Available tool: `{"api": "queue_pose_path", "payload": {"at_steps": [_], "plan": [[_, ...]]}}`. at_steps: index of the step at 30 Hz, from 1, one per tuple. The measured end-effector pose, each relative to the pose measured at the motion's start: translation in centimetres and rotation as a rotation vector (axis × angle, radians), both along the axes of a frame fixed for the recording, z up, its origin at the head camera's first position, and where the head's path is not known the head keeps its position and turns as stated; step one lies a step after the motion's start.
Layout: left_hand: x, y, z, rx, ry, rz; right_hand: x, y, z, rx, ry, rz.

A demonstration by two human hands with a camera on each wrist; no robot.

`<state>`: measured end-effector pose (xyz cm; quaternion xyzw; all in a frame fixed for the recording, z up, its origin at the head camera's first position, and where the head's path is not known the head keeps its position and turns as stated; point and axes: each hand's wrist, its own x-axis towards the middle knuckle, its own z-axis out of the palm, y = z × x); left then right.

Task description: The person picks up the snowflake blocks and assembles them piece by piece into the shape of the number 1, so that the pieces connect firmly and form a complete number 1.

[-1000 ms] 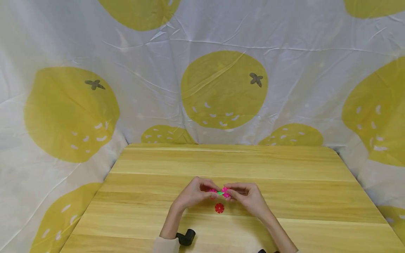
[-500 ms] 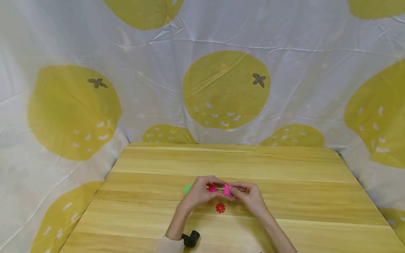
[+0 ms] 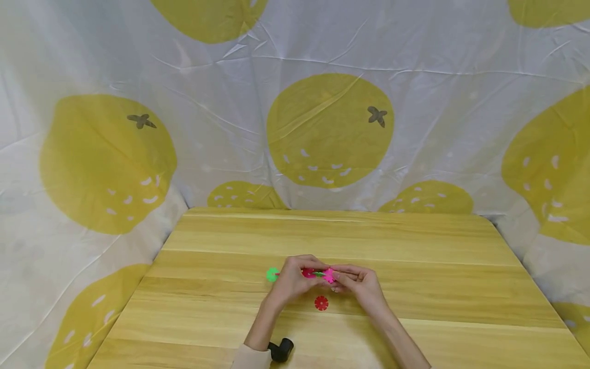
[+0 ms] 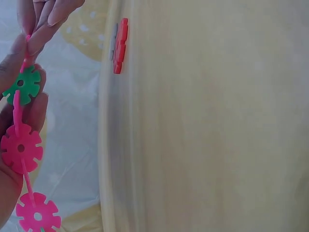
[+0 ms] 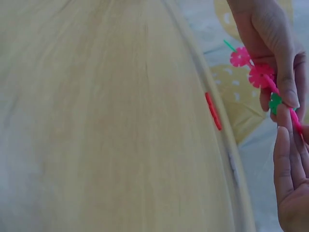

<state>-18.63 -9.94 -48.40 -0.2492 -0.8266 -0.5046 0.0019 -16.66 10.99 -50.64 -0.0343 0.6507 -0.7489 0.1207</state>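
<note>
A chain of slotted plastic flower discs, pink with some green, runs through my left hand (image 3: 291, 281), whose thumb and fingers grip it close to a green disc (image 4: 21, 84). Several pink discs (image 4: 21, 147) trail along that palm. Another green disc (image 3: 272, 274) sticks out beyond the left hand at the chain's far end. At the other end, my right hand (image 3: 366, 288) pinches a pink disc (image 3: 329, 275), joined edgewise to the green one. Fingers hide part of that joint. On the table just below both hands lies a loose red disc (image 3: 321, 303).
The wooden table (image 3: 415, 241) reaches back to a white cloth (image 3: 221, 128) printed with yellow fruit, which also hangs at both sides. A black wrist-worn device (image 3: 282, 350) shows at the left forearm.
My left hand has shifted slightly right, closer to the right hand. The chain's green end has come into view on its left. The red disc still lies on the table.
</note>
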Motion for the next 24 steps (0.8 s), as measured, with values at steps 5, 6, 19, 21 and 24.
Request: {"api": "queue_pose_path", "payload": {"at_steps": [5, 6, 19, 21, 24], "plan": [[0.0, 0.0, 0.0, -0.017, 0.011, 0.001, -0.1, 0.2, -0.1, 0.005, -0.023, 0.021], [0.0, -0.1, 0.1, -0.024, 0.010, 0.002, -0.2, 0.3, -0.2, 0.009, -0.020, 0.029], [-0.3, -2.0, 0.3, -0.056, -0.107, 0.064, -0.7, 2.2, -1.0, 0.257, 0.071, 0.057], [-0.4, -2.1, 0.2, -0.052, -0.100, 0.070, -0.7, 2.3, -1.2, 0.267, 0.079, 0.076], [-0.4, -2.2, 0.2, -0.027, -0.090, 0.084, -0.8, 2.2, -1.7, 0.303, 0.097, 0.077]]}}
